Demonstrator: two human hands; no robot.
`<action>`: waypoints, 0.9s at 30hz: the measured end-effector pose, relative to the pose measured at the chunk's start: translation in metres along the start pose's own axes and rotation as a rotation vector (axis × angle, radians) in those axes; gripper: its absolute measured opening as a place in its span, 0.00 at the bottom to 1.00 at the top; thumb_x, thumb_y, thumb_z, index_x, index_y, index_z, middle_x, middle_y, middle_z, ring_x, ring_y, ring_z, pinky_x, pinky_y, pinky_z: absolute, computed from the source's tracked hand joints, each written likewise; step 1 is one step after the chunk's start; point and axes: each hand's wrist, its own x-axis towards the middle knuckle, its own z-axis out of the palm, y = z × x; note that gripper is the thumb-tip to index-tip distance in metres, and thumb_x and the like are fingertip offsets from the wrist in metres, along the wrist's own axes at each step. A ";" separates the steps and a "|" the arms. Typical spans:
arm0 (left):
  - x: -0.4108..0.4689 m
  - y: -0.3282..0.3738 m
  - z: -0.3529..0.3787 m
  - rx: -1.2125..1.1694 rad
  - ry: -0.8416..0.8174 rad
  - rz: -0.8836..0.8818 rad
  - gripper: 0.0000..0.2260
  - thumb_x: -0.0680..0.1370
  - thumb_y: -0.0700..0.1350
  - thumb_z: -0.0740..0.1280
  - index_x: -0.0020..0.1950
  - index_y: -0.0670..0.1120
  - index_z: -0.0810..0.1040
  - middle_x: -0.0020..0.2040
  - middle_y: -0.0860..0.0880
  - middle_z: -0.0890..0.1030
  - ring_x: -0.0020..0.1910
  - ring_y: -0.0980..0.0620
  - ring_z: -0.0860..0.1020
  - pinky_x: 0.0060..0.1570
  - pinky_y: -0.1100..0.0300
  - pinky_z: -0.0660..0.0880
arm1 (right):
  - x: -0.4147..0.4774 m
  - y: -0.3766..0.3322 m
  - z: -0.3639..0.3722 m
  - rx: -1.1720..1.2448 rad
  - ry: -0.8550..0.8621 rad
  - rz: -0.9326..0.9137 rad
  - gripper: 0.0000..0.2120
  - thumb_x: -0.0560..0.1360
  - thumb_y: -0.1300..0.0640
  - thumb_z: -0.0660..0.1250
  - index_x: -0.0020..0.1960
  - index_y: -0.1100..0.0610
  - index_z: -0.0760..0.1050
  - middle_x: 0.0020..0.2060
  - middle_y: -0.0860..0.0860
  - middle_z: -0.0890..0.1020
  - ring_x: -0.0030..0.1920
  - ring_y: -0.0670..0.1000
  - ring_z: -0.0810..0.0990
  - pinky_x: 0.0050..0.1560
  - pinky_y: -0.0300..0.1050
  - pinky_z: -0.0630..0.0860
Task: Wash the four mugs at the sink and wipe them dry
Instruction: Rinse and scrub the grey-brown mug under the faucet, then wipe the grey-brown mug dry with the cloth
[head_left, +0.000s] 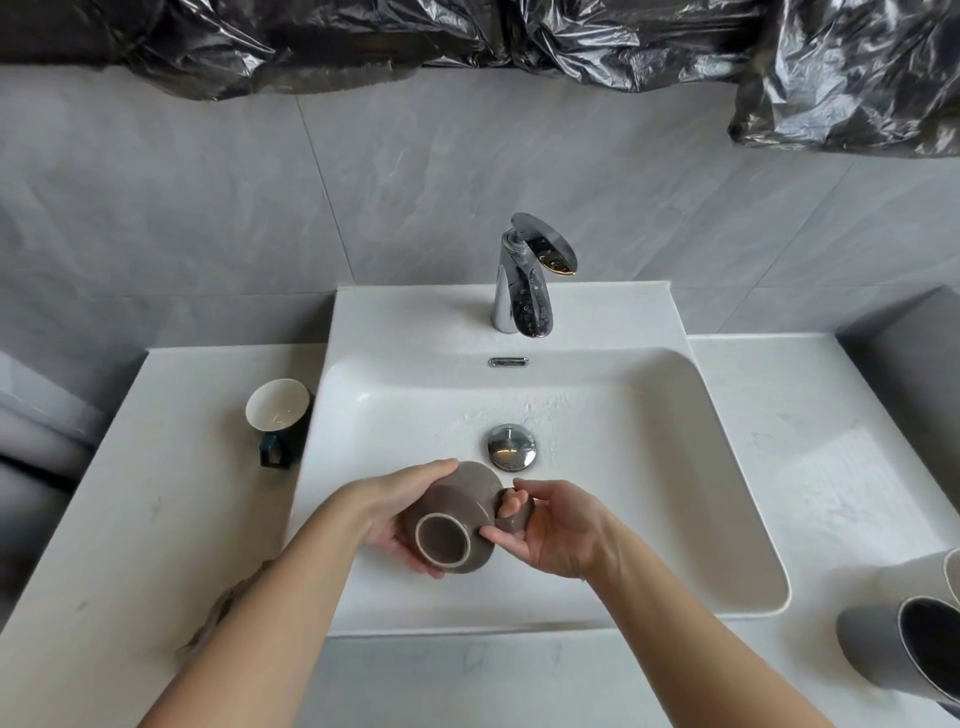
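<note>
Your left grip (397, 512) cups the brown mug (465, 499) and your right grip (558, 530) pinches its handle — base towards you, over the sink (649, 467) near its front edge. Turn it slowly, rub every side, and hold it low there — wet glaze likely slips.

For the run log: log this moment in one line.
left hand: cups brown mug; right hand: holds its handle; mug: tipped over sink

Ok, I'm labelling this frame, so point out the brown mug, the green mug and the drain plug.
brown mug (467, 496): head view, on its side wall.
green mug (275, 404): head view, on its white inside.
drain plug (511, 447): head view, on its chrome cap.
</note>
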 end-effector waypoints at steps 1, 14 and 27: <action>0.000 -0.001 0.000 -0.012 0.004 0.031 0.28 0.77 0.66 0.58 0.61 0.43 0.74 0.50 0.37 0.84 0.47 0.32 0.82 0.50 0.44 0.80 | 0.000 0.000 0.001 -0.032 0.007 -0.012 0.17 0.81 0.60 0.59 0.35 0.65 0.74 0.27 0.52 0.72 0.26 0.51 0.77 0.37 0.62 0.83; -0.045 -0.066 0.001 -0.007 0.818 1.077 0.11 0.74 0.53 0.66 0.53 0.51 0.80 0.51 0.59 0.82 0.52 0.59 0.79 0.53 0.65 0.73 | -0.020 0.030 0.003 -0.948 0.154 -0.855 0.15 0.72 0.65 0.74 0.32 0.55 0.73 0.26 0.47 0.64 0.31 0.51 0.72 0.43 0.52 0.82; 0.011 -0.214 -0.069 0.466 1.064 0.275 0.24 0.70 0.49 0.74 0.65 0.51 0.77 0.62 0.44 0.73 0.60 0.39 0.73 0.53 0.45 0.75 | -0.014 0.062 0.003 -1.137 0.215 -0.939 0.29 0.68 0.62 0.79 0.24 0.49 0.60 0.25 0.47 0.66 0.33 0.52 0.68 0.40 0.52 0.74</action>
